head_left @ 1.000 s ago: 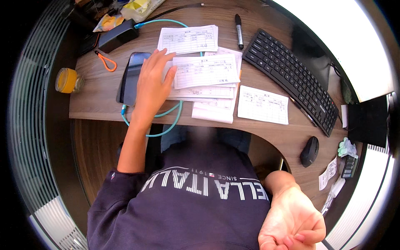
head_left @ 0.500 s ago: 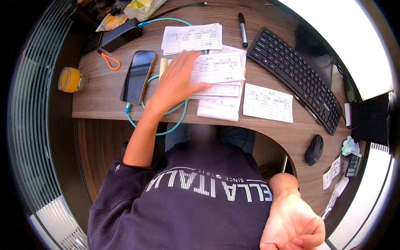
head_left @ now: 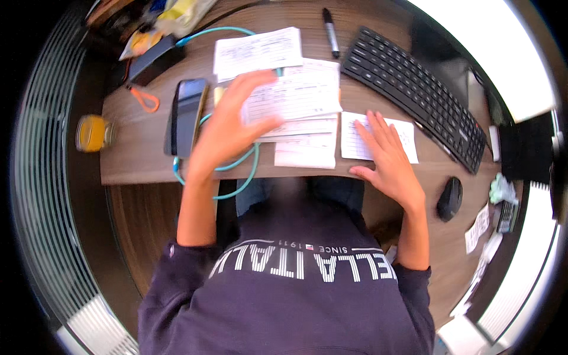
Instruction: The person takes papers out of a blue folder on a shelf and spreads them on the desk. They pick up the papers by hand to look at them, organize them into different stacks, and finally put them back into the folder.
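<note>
My left hand (head_left: pixel 228 133), a little blurred, is at the left edge of the middle stack of printed paper slips (head_left: pixel 310 92). Its fingers are stretched and the thumb stands apart; whether it touches the paper I cannot tell. Pinkish sheets (head_left: pixel 305 158) stick out below that stack. Flat over a single white slip (head_left: pixel 353 141) to the right lies my right hand (head_left: pixel 390 165), fingers extended and covering part of the slip. Another small pile of slips (head_left: pixel 257 50) sits farther back.
Left of the papers are a phone (head_left: pixel 186 115), a looped teal cable (head_left: pixel 254 168), a black box (head_left: pixel 157 62) and a yellow-filled jar (head_left: pixel 92 133). A marker (head_left: pixel 331 35), a keyboard (head_left: pixel 414 94) and a mouse (head_left: pixel 450 199) are behind and to the right.
My right hand has come up from the lower right, palm up beside my body, onto the single slip. My left hand has shifted slightly left and its thumb is farther from the stack.
</note>
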A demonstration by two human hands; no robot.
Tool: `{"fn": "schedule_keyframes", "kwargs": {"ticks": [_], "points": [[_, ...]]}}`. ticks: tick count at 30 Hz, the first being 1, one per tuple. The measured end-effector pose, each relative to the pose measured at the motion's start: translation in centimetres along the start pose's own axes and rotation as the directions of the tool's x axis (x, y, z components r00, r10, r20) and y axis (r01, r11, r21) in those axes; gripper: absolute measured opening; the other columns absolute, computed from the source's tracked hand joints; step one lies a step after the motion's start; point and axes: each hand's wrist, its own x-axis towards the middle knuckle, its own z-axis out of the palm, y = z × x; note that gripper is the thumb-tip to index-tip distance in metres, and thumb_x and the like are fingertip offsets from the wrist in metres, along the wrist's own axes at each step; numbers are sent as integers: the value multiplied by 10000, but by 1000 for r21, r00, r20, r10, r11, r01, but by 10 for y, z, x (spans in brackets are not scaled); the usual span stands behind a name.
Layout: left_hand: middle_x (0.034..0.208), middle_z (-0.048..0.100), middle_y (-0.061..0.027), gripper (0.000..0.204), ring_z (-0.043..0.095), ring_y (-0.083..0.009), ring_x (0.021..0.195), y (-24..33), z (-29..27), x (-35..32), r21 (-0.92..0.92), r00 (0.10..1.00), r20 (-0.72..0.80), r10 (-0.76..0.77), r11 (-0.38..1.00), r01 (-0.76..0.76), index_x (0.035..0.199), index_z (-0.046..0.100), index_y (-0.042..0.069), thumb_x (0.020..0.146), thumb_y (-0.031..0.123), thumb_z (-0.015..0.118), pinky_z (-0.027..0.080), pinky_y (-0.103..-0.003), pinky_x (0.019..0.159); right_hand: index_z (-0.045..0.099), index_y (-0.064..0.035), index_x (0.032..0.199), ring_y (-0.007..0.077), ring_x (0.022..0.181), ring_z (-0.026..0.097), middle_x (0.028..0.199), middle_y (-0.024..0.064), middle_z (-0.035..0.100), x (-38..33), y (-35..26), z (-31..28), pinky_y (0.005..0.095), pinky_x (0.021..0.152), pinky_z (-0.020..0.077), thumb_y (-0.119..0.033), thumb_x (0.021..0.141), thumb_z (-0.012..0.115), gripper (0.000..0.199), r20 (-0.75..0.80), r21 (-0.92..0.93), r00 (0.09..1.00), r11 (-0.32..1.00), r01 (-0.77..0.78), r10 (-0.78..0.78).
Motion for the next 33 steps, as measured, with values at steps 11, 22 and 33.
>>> {"fn": "schedule_keyframes", "kwargs": {"ticks": [11, 22, 33], "points": [[795, 578, -79, 174, 547, -216, 754, 153, -95, -22, -870, -143, -66, 988, -128, -477, 855, 640, -35, 706, 37, 586, 447, -381, 716, 510, -100, 1237, 347, 1257, 353, 1355, 172, 392, -6, 5, 10, 413, 1054, 285, -173, 698, 696, 575, -119, 58, 993, 998, 1, 5], [919, 630, -86, 191, 551, -190, 903, 158, -105, -38, -884, -138, -25, 990, -87, -460, 946, 633, -28, 770, -21, 559, 433, -391, 832, 555, -56, 1165, 327, 1252, 366, 1319, 178, 431, -7, 11, 13, 391, 1034, 309, -162, 712, 692, 485, -157, 245, 987, 970, 1, 38], [742, 593, -26, 50, 508, -123, 669, 159, -98, -37, -888, -123, -60, 991, -109, -446, 818, 596, 64, 786, 29, 581, 391, -297, 626, 569, -9, 1033, 80, 740, 543, 839, 77, 627, -5, 11, 37, 242, 664, 437, -106, 896, 495, 183, -416, 794, 644, 601, -87, 642]]}}
